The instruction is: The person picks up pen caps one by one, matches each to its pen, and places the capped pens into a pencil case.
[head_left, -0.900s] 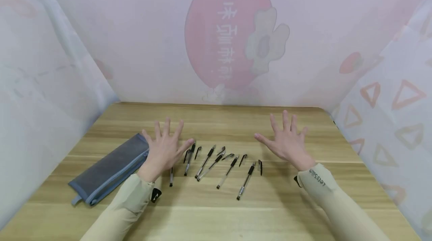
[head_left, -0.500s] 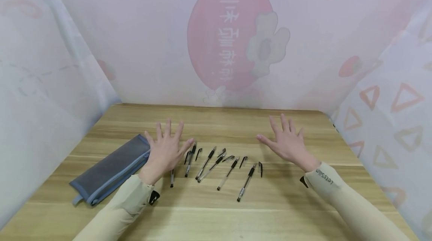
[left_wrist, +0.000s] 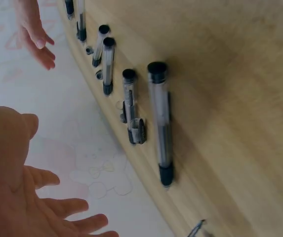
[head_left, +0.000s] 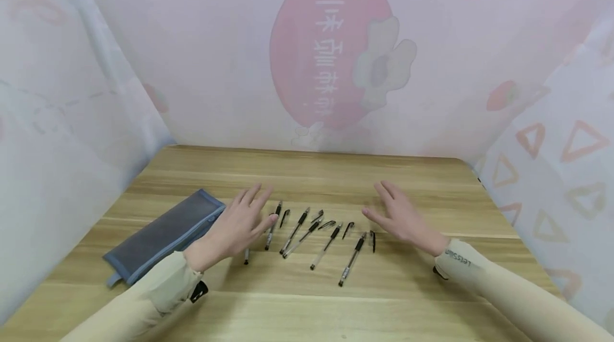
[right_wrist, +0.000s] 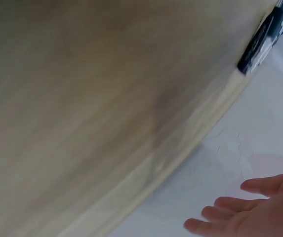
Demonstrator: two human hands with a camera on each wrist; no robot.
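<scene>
Both hands hover over the table with relaxed, extended fingers and hold nothing. My left hand (head_left: 240,226) is above the left end of a row of uncapped gel pens with clear barrels and black grips, hiding part of the leftmost pen (left_wrist: 161,121). To the right of the row hangs my right hand (head_left: 402,218), its thumb toward the rightmost pen (head_left: 352,259). Black pen caps lie near the grip ends, among them a cap (head_left: 373,241) beside the rightmost pen. A grey-blue zip pencil case (head_left: 163,233) lies left of my left hand, partly behind it and the sleeve.
The wooden table (head_left: 384,310) is enclosed by pale printed cloth at the back (head_left: 225,65) and on both sides. A black strap (head_left: 199,291) shows under the left sleeve cuff.
Both hands have gone from widely spread fingers to a looser, lower, turned pose. The left forearm has swung outward to the left. The pens, caps and pencil case stay put.
</scene>
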